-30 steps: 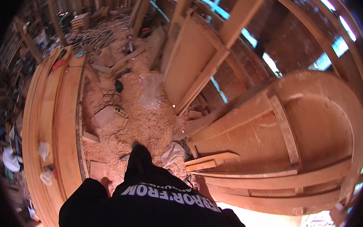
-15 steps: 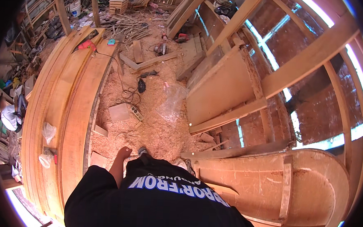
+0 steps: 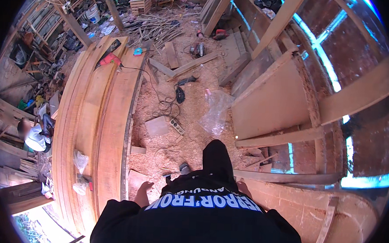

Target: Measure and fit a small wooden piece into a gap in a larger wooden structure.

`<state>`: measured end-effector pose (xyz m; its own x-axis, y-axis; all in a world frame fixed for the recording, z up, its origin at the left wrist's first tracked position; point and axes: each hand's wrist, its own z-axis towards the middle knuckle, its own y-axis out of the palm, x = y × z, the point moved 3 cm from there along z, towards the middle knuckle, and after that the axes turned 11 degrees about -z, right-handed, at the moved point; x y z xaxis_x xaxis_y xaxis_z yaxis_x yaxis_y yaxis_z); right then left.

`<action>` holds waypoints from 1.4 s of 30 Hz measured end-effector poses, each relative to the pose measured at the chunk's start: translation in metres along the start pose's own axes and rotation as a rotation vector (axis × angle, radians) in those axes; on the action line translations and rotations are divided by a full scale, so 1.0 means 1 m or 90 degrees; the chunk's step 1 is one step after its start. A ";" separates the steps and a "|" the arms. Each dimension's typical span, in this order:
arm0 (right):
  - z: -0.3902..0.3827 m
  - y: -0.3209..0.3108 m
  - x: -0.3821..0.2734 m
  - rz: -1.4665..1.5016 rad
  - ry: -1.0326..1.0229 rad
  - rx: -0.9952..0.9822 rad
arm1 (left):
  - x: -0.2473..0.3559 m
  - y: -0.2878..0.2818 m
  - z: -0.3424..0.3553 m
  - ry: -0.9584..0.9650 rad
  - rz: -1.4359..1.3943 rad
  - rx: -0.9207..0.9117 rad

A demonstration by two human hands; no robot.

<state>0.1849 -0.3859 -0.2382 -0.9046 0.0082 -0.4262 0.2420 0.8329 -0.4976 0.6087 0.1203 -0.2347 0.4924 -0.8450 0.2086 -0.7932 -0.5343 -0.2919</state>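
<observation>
My left hand hangs beside my dark-clothed body, fingers apart and holding nothing, between my leg and a stack of long planks. My right hand is mostly hidden at my other side, near a curved wooden panel; its fingers cannot be seen clearly. On the planks lie a red power drill, a small cyan tool and crumpled plastic bags.
A shavings-strewn floor holds cables, a power strip, a plastic sheet, a saw and scrap sticks. Framed boards lean right; posts stand behind. Another person is beyond the planks at left.
My view has swung left and upward, so the planks and floor sit further right. My left arm came into fuller view, and one leg is now stepped forward beside the plastic sheet.
</observation>
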 end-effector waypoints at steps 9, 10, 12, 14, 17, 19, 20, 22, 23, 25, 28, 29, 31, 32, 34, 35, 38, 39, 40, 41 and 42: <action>0.111 -0.074 -0.114 -0.019 0.022 -0.062 | 0.135 0.006 0.009 0.017 -0.101 0.007; 0.130 -0.090 -0.130 -0.026 0.007 -0.063 | 0.157 0.008 0.013 0.008 -0.171 0.020; 0.178 -0.121 -0.168 -0.041 -0.050 -0.060 | 0.191 0.017 0.010 -0.013 -0.313 0.043; 0.238 -0.155 -0.221 -0.046 -0.233 -0.011 | 0.239 0.010 0.012 0.007 -0.307 -0.016; 0.344 -0.200 -0.288 0.121 0.070 -0.133 | 0.320 -0.007 0.019 0.222 -0.281 0.064; 0.406 -0.240 -0.367 -0.288 -0.099 0.005 | 0.360 -0.018 0.024 0.292 -0.282 0.132; 0.430 -0.258 -0.407 -0.375 -0.092 0.035 | 0.373 -0.025 0.028 0.290 -0.265 0.151; 0.444 -0.293 -0.482 -0.293 -0.215 0.115 | 0.389 -0.027 0.037 0.258 -0.343 0.164; 0.439 -0.305 -0.515 -0.137 -0.274 0.070 | 0.395 -0.025 0.040 0.295 -0.369 0.152; 0.419 -0.320 -0.564 0.107 -0.270 -0.026 | 0.396 -0.017 0.046 0.212 -0.344 0.153; 0.386 -0.319 -0.597 0.121 -0.300 -0.004 | 0.397 0.001 0.046 0.161 -0.107 0.104; 0.383 -0.315 -0.593 0.092 -0.348 0.032 | 0.395 0.008 0.045 0.095 -0.122 0.056; 0.387 -0.299 -0.562 -0.034 -0.329 0.025 | 0.399 0.021 0.039 0.020 -0.104 -0.035; 0.392 -0.291 -0.539 -0.242 -0.391 -0.026 | 0.403 0.026 0.037 -0.014 -0.101 -0.074; 0.404 -0.285 -0.473 -0.309 -0.239 -0.102 | 0.416 0.033 0.038 -0.065 -0.107 -0.123; 0.408 -0.286 -0.442 -0.353 -0.195 -0.114 | 0.426 0.035 0.042 -0.080 -0.113 -0.136; 0.402 -0.307 -0.381 -0.267 -0.118 -0.152 | 0.468 0.026 0.075 -0.073 -0.108 -0.110; 0.399 -0.318 -0.376 -0.253 -0.094 -0.147 | 0.488 0.018 0.091 -0.059 -0.130 -0.075; 0.393 -0.328 -0.377 -0.238 -0.075 -0.141 | 0.504 0.011 0.106 -0.046 -0.153 -0.044; 0.389 -0.339 -0.386 -0.227 -0.061 -0.133 | 0.531 -0.003 0.123 0.169 0.081 -0.071; 0.386 -0.348 -0.402 -0.216 -0.053 -0.123 | 0.554 -0.010 0.144 0.099 0.029 -0.068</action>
<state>0.6002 -0.8927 -0.1853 -0.8884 -0.3236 -0.3258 -0.1431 0.8693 -0.4731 0.9408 -0.3460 -0.2509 0.4002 -0.8503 0.3419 -0.8508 -0.4834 -0.2061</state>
